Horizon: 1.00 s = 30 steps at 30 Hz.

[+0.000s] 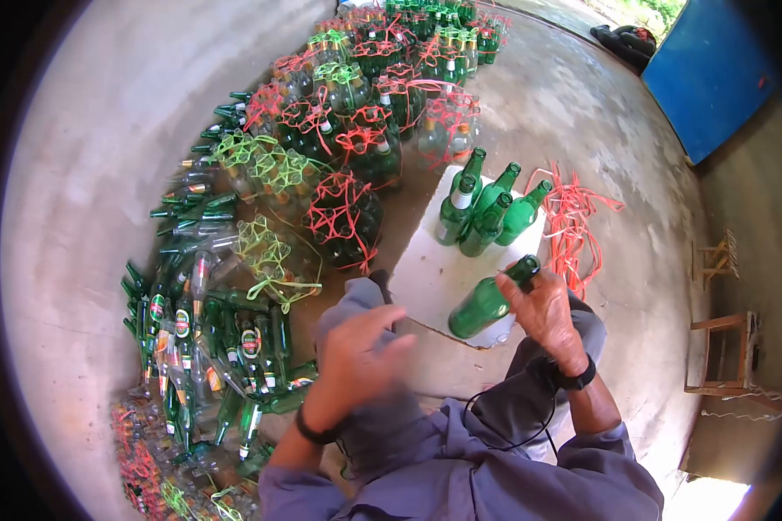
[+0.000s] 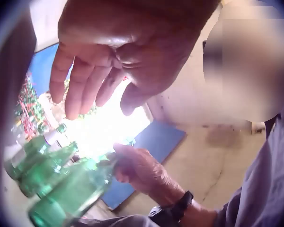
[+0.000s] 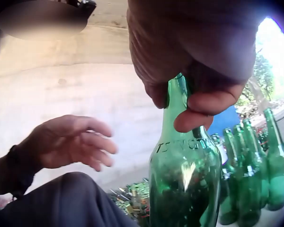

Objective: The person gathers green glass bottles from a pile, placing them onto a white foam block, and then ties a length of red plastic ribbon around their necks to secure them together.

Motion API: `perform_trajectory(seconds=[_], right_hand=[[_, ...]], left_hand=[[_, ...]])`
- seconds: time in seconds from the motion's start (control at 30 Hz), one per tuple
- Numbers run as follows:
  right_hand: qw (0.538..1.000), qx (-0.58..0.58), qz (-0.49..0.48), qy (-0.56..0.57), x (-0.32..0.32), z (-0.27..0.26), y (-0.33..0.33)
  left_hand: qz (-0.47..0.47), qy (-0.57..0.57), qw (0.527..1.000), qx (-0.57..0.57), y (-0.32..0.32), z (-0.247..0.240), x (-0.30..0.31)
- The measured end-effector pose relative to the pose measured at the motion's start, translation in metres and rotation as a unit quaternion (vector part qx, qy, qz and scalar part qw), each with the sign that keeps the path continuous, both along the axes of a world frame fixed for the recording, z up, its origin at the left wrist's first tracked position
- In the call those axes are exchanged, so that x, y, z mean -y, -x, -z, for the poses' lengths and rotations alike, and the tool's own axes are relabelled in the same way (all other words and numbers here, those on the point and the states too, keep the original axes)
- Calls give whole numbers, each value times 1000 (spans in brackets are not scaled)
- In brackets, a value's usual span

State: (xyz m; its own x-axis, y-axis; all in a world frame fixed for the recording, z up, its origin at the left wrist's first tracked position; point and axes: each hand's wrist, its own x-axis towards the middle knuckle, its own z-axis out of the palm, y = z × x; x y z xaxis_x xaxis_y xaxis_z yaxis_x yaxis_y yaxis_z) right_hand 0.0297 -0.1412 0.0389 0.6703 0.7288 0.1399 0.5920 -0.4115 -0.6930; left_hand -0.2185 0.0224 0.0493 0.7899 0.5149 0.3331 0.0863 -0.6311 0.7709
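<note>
A green glass bottle (image 1: 480, 308) leans over the near edge of a white board (image 1: 426, 276), and the right hand (image 1: 543, 317) grips its neck. In the right wrist view that bottle (image 3: 185, 175) shows raised letters below the fingers of the right hand (image 3: 194, 61). Several green bottles (image 1: 487, 224) stand upright in a group farther up the board. The left hand (image 1: 361, 356), slightly blurred, is held above the left knee with nothing in it; its fingers look loosely extended in the left wrist view (image 2: 118, 56).
Left of the board are bottle bundles tied with red and green strips (image 1: 343, 217), and many loose bottles (image 1: 182, 321) lying in a pile. Red strips (image 1: 573, 226) lie on the floor right of the board. Wooden stools (image 1: 721, 352) and a blue panel (image 1: 704, 78) are at the right.
</note>
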Motion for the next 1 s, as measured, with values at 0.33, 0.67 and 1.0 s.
perform_trajectory(seconds=[0.33,0.67,1.0], right_hand=[[992,54,104,57,-7,59,-83],[990,-39,129,49,-28,74,-108],[979,-126,158,22,-30,85,-118]], left_hand=[[-308,238,921,-17,124,89,-17],[-262,289,905,-168,207,269,33],[-201,358,888,-207,251,384,110]])
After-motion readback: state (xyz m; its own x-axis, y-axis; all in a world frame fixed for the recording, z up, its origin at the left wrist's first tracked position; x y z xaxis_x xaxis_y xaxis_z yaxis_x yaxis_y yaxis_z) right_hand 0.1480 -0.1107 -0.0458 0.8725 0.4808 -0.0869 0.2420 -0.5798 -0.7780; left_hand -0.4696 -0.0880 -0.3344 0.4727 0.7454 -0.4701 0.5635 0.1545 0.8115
